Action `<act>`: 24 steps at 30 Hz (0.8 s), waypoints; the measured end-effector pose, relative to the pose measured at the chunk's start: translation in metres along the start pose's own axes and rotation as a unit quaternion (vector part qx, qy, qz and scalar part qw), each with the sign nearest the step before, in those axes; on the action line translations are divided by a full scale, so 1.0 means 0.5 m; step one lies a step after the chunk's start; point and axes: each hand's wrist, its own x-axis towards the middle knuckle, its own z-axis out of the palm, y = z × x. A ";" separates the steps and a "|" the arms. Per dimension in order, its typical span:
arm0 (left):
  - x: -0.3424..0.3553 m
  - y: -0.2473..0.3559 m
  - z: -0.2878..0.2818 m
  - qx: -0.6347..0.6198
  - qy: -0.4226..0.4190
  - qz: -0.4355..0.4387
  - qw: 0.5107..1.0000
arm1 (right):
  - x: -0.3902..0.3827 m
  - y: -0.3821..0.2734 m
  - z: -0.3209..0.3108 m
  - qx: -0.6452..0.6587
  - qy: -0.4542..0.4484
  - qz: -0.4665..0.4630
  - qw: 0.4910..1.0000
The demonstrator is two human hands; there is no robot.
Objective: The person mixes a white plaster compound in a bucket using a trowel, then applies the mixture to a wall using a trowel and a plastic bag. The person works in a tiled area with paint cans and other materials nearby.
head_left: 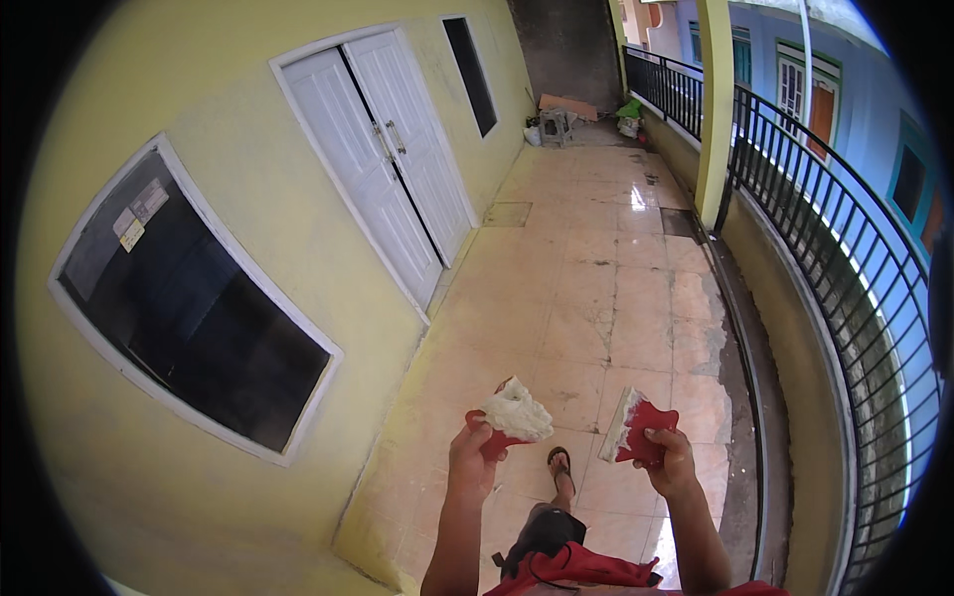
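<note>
My left hand [471,463] grips a red putty spreader [495,441], and a thick heap of off-white putty [518,410] covers much of its face. Another red putty spreader [651,421] is held in my right hand [675,465], its thumb lying across the face. Along that spreader's left edge runs a band of putty [618,428]. Both spreaders are held up in front of me, apart from each other, above the tiled floor [566,338]. The fingers behind each spreader are partly hidden.
On the left, a yellow wall [238,189] carries a white-framed window [199,308] and white double doors [383,149]. A black railing [825,209] and a yellow post [715,119] line the right. A grey stool [555,126] stands at the far end. My sandalled foot [560,465] is below.
</note>
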 end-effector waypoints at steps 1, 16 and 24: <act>0.078 -0.001 0.010 0.004 -0.007 0.005 1.000 | 0.086 -0.016 -0.003 0.000 0.002 -0.003 1.000; 1.254 0.086 0.309 0.021 -0.001 0.019 1.000 | 1.098 -0.342 -0.010 0.099 0.160 -0.012 0.982; 1.857 0.160 0.470 0.000 0.026 0.014 1.000 | 1.770 -0.661 0.137 0.040 0.051 -0.001 0.998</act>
